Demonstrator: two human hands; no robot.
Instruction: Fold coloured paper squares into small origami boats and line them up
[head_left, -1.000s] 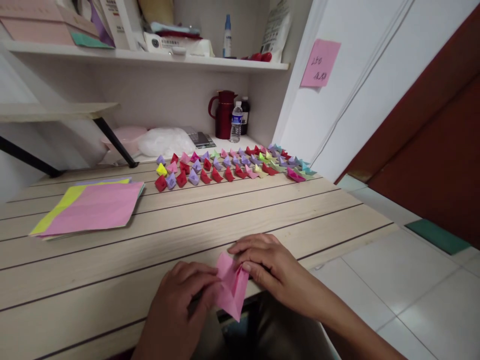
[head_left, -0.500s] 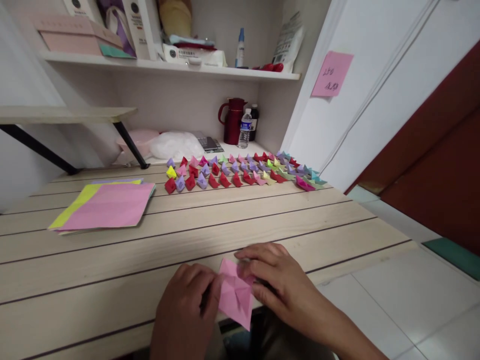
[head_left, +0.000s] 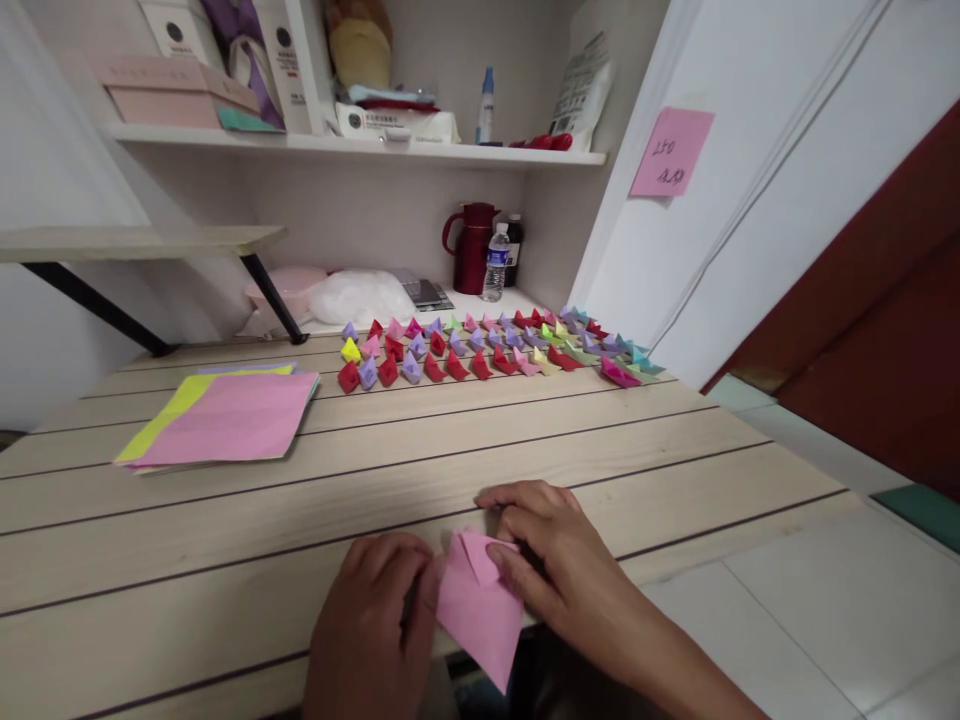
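Note:
A pink sheet of origami paper (head_left: 481, 618), partly folded with a flap near its top, lies at the table's front edge and its lower point juts past the edge. My left hand (head_left: 379, 605) pinches the paper's left side between thumb and curled fingers. On the other side, my right hand (head_left: 544, 555) is closed on the upper right part, thumb pressed on the flap and index finger stretched onto the table. Beyond both hands stand rows of small folded paper boats (head_left: 457, 367) in red, purple, pink, yellow and green.
A stack of coloured paper sheets (head_left: 232, 418) lies on the left of the wooden table (head_left: 360, 440). Behind the boats are a red jug (head_left: 474, 250), a water bottle (head_left: 496, 262) and a white plastic bag (head_left: 362, 297). A small raised shelf (head_left: 142, 240) stands at the left.
The pink paper now shows a larger smooth face with a flap at the top, where creased folds showed before. Both hands stay beside it. The view has shifted slightly.

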